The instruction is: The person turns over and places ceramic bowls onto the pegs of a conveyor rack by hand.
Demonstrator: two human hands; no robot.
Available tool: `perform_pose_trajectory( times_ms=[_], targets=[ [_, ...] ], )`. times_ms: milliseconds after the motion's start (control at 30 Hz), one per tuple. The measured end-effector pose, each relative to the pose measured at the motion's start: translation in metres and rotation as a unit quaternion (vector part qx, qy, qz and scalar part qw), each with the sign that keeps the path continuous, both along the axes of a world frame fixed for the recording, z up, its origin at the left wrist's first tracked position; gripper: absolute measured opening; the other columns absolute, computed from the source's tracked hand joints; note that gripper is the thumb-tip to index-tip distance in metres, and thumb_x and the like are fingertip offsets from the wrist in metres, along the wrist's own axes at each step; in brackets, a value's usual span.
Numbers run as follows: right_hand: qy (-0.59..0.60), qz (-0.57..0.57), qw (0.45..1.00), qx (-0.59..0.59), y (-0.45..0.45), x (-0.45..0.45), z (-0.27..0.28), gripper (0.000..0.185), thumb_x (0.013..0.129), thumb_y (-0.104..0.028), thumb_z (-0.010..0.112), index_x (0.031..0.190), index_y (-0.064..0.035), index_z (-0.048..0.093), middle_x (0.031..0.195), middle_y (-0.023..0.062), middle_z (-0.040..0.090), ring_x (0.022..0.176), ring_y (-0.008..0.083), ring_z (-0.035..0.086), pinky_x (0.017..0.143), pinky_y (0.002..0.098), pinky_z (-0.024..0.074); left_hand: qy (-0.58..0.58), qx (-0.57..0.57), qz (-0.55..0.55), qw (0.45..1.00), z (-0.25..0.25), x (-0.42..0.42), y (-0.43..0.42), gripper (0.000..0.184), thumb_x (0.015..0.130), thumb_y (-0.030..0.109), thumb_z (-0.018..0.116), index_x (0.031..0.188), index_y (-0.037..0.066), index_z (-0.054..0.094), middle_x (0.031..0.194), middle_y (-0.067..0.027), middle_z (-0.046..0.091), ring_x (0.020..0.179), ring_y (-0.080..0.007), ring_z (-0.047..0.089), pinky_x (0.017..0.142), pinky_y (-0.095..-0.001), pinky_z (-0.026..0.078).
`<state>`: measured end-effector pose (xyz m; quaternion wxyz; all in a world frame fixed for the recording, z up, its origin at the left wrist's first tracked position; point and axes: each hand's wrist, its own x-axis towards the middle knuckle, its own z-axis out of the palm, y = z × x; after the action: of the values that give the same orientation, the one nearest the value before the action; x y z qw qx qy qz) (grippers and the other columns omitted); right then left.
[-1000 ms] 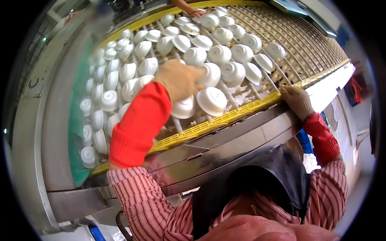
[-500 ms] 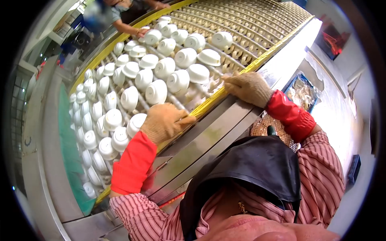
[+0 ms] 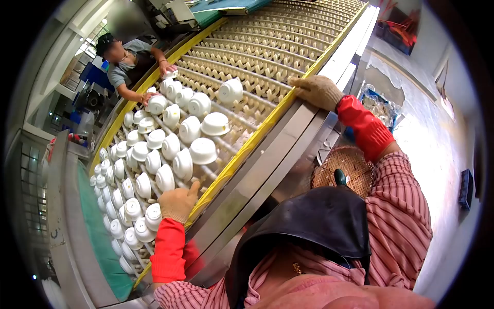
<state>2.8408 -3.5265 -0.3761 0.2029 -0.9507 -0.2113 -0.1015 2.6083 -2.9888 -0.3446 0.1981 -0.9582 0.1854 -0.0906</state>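
My left hand (image 3: pixel 177 202), in a tan work glove, is at the near side of the conveyor (image 3: pixel 252 44), beside the white bowls. Its thumb sticks out toward the yellow rail (image 3: pixel 242 157), and no bowl shows in its grasp; some fingers are hidden. A white bowl (image 3: pixel 164 177) lies just beyond it. Further along, my right hand (image 3: pixel 316 92), gloved too, rests on the yellow rail with fingers stretched over the edge. Many white bowls lie tilted or bottom up in rows on the pegged rollers. A separate bowl (image 3: pixel 230 91) sits nearer my right hand.
Across the conveyor, a co-worker's hands (image 3: pixel 167 67) touch bowls at the far rail. A steel ledge (image 3: pixel 257 190) runs along my side. Below on the right are a woven basket (image 3: pixel 342 167), a blue crate of scraps (image 3: pixel 378 110) and a dark boot tip (image 3: pixel 340 177).
My view has shifted, showing more of the co-worker and conveyor. The bowls appear further down-left. My left hand is lower and further left; my right hand stays at the rail.
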Motion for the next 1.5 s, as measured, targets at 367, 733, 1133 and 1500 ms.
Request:
perform_pose_trajectory(
  times_ms=[367,733,1133,1500],
  targets=[
    [0.014,-0.096,0.995,-0.010,-0.243,0.245,-0.021,0.045,0.106,-0.048,0.058,0.120,-0.0088,0.075,0.116,0.0199,0.079,0.112,0.0388,0.075,0.100,0.0507,0.0573,0.058,0.006,0.587,0.808,0.025,0.026,-0.092,0.077,0.112,0.063,0.033,0.103,0.006,0.084,0.104,-0.0214,0.081,0.101,-0.0442,0.078,0.089,-0.0577,0.059],
    [0.035,-0.084,0.996,-0.025,-0.343,0.347,-0.021,0.049,0.103,-0.050,0.063,0.124,-0.0070,0.073,0.118,0.0233,0.077,0.110,0.0422,0.074,0.097,0.0526,0.0585,-0.105,-0.427,0.299,0.847,-0.004,0.265,-0.373,0.036,0.108,0.038,0.063,0.119,0.009,0.080,0.109,-0.0194,0.079,0.100,-0.0421,0.074,0.088,-0.0461,0.057],
    [0.019,-0.065,0.998,-0.011,-0.369,0.374,-0.021,0.037,0.103,-0.041,0.057,0.111,-0.0104,0.077,0.106,0.0209,0.078,0.103,0.0430,0.074,0.092,0.0531,0.0571,0.000,-0.356,0.189,0.915,-0.014,0.345,-0.424,0.034,0.104,0.046,0.065,0.099,0.016,0.078,0.087,-0.0180,0.074,0.085,-0.0421,0.072,0.074,-0.0550,0.055],
    [0.054,-0.067,0.995,0.059,-0.391,0.382,-0.014,0.038,0.105,-0.045,0.058,0.111,-0.0139,0.080,0.103,0.0120,0.081,0.099,0.0369,0.076,0.088,0.0476,0.0581,0.069,-0.409,0.157,0.896,0.003,0.344,-0.456,0.036,0.106,0.044,0.062,0.099,0.013,0.079,0.089,-0.0191,0.074,0.087,-0.0427,0.072,0.075,-0.0525,0.055]
  ],
)
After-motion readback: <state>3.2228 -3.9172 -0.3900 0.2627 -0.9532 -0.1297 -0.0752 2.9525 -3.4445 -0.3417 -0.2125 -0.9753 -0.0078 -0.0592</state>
